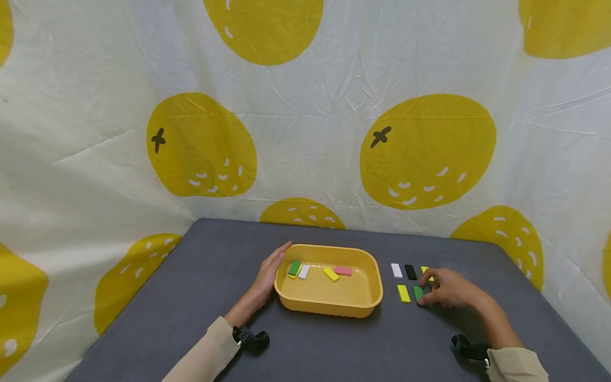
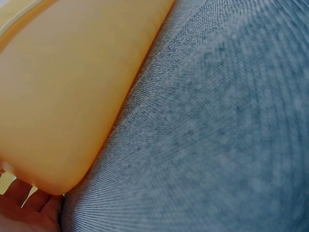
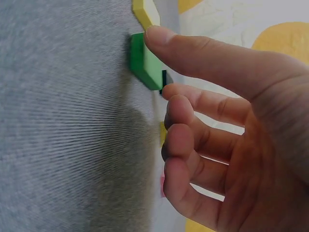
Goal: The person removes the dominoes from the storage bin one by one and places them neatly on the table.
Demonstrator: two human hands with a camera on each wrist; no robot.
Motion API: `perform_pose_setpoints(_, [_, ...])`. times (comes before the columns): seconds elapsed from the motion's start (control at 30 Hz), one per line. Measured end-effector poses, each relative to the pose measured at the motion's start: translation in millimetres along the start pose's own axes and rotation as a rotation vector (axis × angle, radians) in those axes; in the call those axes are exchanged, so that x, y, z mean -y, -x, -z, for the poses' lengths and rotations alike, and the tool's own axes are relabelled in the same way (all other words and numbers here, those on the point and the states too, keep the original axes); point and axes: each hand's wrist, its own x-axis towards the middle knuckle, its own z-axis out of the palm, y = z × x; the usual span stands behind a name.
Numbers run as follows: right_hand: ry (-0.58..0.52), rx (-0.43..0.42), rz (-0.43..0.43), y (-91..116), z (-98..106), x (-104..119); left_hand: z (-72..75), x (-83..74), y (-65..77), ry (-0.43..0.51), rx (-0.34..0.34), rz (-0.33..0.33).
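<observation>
My left hand (image 1: 265, 275) rests against the left wall of a yellow plastic tub (image 1: 329, 309), its fingers straight along the side and up to the rim. In the left wrist view, fingers (image 2: 41, 200) touch the tub's corner. On the right, my right hand (image 1: 451, 288) hovers low over small coloured blocks, thumb and fingers apart. Its thumb tip overlaps the near end of a green block (image 3: 146, 63). The index fingertip is by a yellow block (image 1: 425, 269) behind it. Another yellow block (image 1: 403, 294) lies left of the green one.
Inside the tub lie a green block (image 1: 294, 268), a white block (image 1: 304, 272), yellow blocks and a pink block (image 1: 342, 271). A white block (image 1: 396, 270) and a black block (image 1: 410, 272) lie on the grey table (image 1: 305, 350). A fruit-patterned curtain (image 1: 305, 143) hangs behind.
</observation>
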Motion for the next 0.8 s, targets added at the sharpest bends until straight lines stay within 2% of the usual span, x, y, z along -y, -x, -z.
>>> perform_pose_setpoints(0.43, [0.102, -0.059, 0.049, 2.1, 5.5, 23.3, -0.1, 0.5, 0.8, -0.022, -0.015, 0.001])
perform_pose_setpoints(0.7, [0.113, -0.117, 0.195, 1.8, 5.6, 51.1, 0.7, 1.4, 0.0, -0.004, -0.014, -0.009])
perform_pose_setpoints(0.8, [0.110, -0.133, 0.209, 1.4, 5.8, 65.6, -0.1, 1.6, -0.3, -0.008, -0.014, -0.009])
